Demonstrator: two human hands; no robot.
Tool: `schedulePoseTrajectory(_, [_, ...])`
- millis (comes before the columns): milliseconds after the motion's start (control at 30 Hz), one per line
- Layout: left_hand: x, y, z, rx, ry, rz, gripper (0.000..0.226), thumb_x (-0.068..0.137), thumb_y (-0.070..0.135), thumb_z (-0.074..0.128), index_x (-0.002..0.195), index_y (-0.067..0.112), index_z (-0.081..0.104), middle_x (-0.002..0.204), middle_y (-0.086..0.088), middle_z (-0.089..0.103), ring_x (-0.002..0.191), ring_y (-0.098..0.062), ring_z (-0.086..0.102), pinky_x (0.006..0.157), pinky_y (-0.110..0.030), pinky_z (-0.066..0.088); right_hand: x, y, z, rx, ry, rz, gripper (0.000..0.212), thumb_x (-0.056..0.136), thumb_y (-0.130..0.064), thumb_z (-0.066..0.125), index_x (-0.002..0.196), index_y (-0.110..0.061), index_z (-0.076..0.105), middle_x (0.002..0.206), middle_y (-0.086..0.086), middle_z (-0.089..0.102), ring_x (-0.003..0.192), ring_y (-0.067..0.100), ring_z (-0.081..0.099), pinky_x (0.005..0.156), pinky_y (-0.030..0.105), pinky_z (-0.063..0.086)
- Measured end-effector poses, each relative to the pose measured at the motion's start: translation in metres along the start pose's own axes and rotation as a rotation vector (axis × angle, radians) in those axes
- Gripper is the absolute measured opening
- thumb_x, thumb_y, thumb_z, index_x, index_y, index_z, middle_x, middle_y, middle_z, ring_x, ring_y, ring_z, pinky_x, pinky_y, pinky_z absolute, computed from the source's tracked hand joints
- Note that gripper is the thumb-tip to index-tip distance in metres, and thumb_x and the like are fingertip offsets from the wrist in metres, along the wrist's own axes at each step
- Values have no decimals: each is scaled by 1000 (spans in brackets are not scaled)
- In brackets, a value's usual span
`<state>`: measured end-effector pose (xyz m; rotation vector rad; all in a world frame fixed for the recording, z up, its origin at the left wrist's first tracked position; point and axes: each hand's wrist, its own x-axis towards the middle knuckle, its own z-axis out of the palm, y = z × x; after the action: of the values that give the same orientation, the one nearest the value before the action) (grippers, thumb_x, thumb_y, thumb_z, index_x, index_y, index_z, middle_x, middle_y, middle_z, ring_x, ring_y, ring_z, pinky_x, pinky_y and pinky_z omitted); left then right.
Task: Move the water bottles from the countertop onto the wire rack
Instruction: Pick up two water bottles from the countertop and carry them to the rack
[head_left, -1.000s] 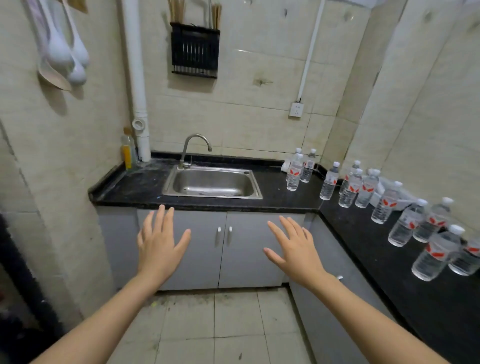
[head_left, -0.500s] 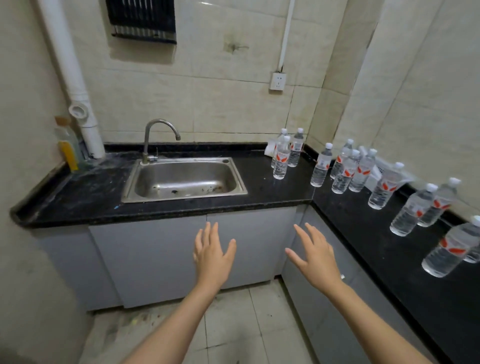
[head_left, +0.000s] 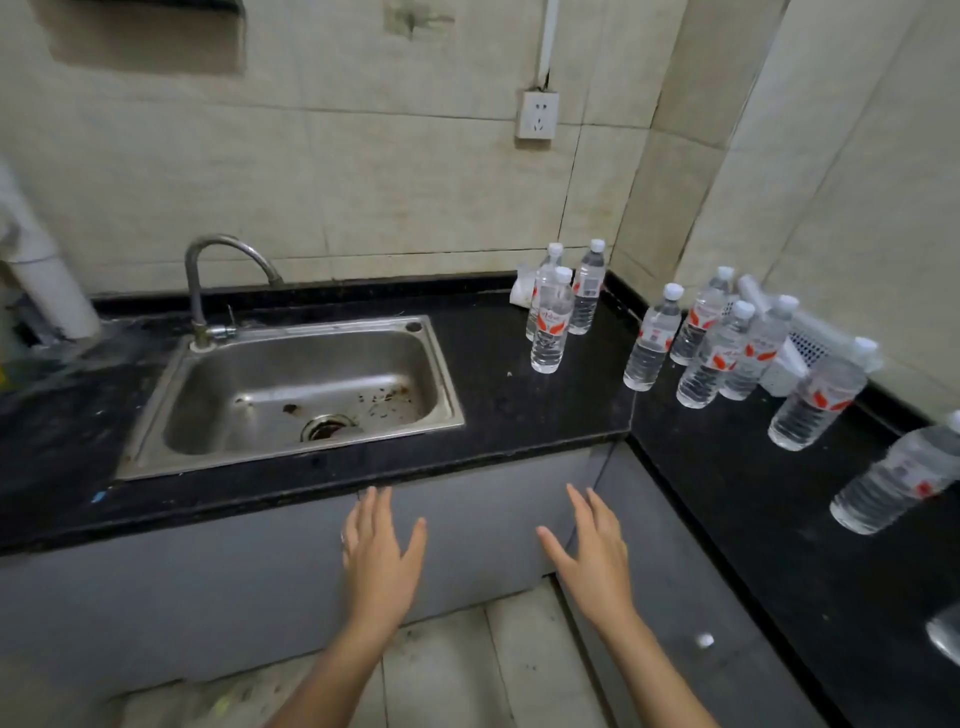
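bottles: nine water bottles (head_left: 551, 328) that I can count, all standing upright on the black L-shaped desk (head_left: 524, 410), white caps up, long axis vertical (the far-right ones only look tilted because of the wide lens)
back-corner group: three bottles bunched together just right of the sink (head_left: 291, 395), the front one partly covering the one behind
right-side row: six more running along the right wall, the nearest bottle (head_left: 893, 480) cut off by the frame edge
labels: clear plastic with a white wrap and red leaf-like marks; there's small print and a barcode patch on a couple, too blurry to read
left hand: left hand (head_left: 382, 558) flat and spread, palm down, holding nothing, in front of the grey cabinet below the desk edge
right hand: right hand (head_left: 597, 556) same deal, fingers spread, empty, well apart from every bottle
other stuff: one curved faucet (head_left: 208, 280) behind the sink, one wall socket (head_left: 537, 114) above the corner
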<state>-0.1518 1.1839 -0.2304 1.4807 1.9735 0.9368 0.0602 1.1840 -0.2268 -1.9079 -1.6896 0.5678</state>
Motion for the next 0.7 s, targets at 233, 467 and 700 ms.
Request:
schedulePoseTrajectory(233, [96,-8,31,1,-58,19,57,90,27,50,141,12,28,153,-4,22,142,-21,10,114,-41,15,88,5,26,18,4,86,66,88,-43,51,143,-24,20,154,6,16,142,19,10,112,40,13])
schedulePoseTrajectory(467, [201,-12,40,3,-103,-9,57,91,27,50,140,7,29,151,-13,26,141,-27,16,115,-46,18,180,1,22,-59,37,178,66,86,-44,54,142,-25,24,153,6,18,141,22,14,111,43,16])
schedulePoseTrajectory(700, [284,15,73,12,-189,90,54,91,24,49,138,4,31,149,-16,28,139,-31,20,115,-47,17,234,-3,39,-83,43,249,67,85,-43,56,142,-22,26,152,8,21,140,23,17,111,42,19])
